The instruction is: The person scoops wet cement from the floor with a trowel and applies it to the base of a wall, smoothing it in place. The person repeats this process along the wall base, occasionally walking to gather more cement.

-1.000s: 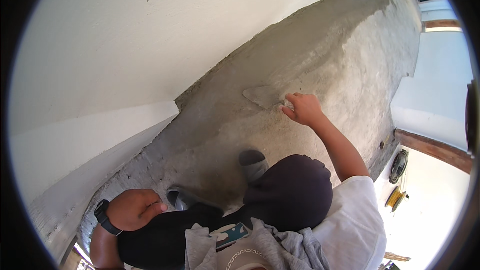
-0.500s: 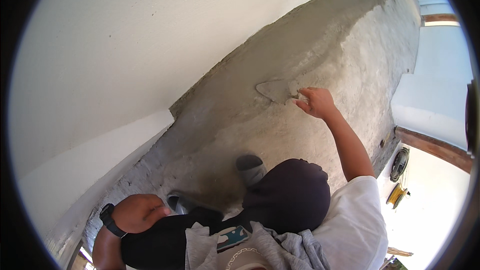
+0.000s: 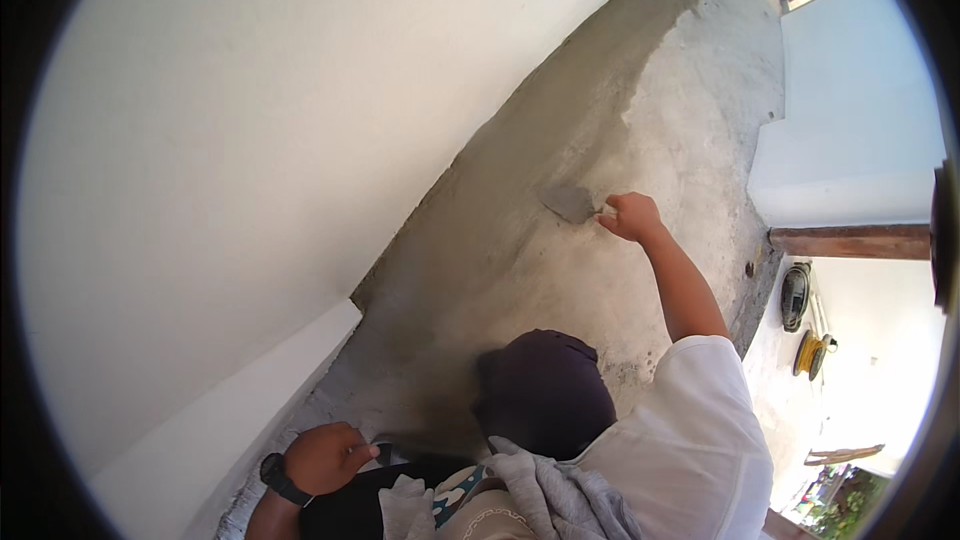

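My right hand (image 3: 632,217) is closed round the handle of a pointing trowel (image 3: 570,204). Its grey blade lies low over the damp grey cement floor (image 3: 480,220), tip toward the left; whether it touches is hard to tell. Smooth, darker wet cement runs in a band along the wall, and paler, drier cement spreads right of the trowel. My left hand (image 3: 328,460), a black watch (image 3: 285,480) on its wrist, is by my left knee with its fingers curled in and nothing visible in them.
A white wall (image 3: 250,140) borders the floor on the left, with a corner near my left side. Rightward are a pale wall panel (image 3: 850,160), a brown beam (image 3: 855,242), a coiled black hose or cable (image 3: 796,296) and a yellow reel (image 3: 808,354). My bent knee (image 3: 550,390) rises close by.
My view has shifted and turned. The trowel's blade now shows more of its flat grey face, its tip less spread into the wet cement. My left hand stays by my knee, fingers curled.
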Action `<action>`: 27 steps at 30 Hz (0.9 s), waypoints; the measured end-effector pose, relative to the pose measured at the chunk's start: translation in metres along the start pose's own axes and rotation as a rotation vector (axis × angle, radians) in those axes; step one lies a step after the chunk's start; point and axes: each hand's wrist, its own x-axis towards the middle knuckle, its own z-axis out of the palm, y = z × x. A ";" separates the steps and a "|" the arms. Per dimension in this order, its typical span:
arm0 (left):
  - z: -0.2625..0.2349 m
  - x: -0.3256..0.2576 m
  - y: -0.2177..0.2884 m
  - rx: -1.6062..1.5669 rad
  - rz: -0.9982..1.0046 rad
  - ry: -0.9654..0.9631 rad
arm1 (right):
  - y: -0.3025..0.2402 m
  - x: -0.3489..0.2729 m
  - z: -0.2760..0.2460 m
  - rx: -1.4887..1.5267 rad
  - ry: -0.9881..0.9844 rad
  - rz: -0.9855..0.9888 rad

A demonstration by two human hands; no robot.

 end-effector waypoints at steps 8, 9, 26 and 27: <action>-0.021 -0.098 0.107 0.223 0.012 0.166 | 0.067 -0.244 -0.063 0.487 -0.284 0.926; -0.024 -0.119 0.127 0.272 -0.040 0.132 | 0.063 -0.277 -0.075 0.565 -0.281 0.989; -0.145 -0.101 0.351 -0.513 -0.720 0.247 | 0.284 -0.483 -0.262 0.928 -0.356 0.990; -0.147 -0.090 0.364 -0.423 -0.724 0.223 | 0.300 -0.479 -0.285 0.927 -0.323 0.965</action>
